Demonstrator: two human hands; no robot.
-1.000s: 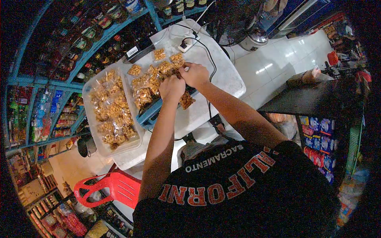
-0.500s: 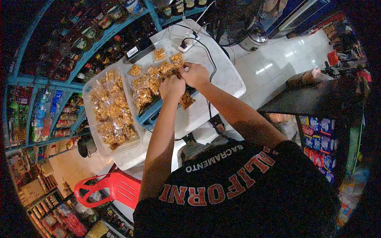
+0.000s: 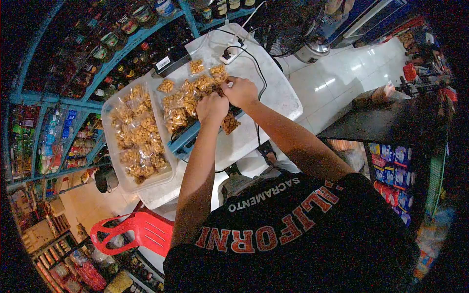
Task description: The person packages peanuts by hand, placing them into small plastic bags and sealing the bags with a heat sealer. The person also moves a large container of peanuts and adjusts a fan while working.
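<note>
My left hand and my right hand are closed side by side above a blue bar-shaped device, which looks like a bag sealer. Both fingers seem to pinch the top of a small clear bag of nuts, whose filled part shows below them, on my side of the device. Where the fingertips meet the plastic is mostly hidden. Beyond the device lies a pile of filled nut bags, close to my left knuckles. More bags fill a clear plastic tub on the left.
All this stands on a white table. A power strip with a black cable lies at the back, near a dark box. A red chair is at lower left, a fan behind, stocked blue shelves at left.
Almost nothing differs. Both hands stay in the same place over the blue device, and the nut bag below them has barely shifted.
</note>
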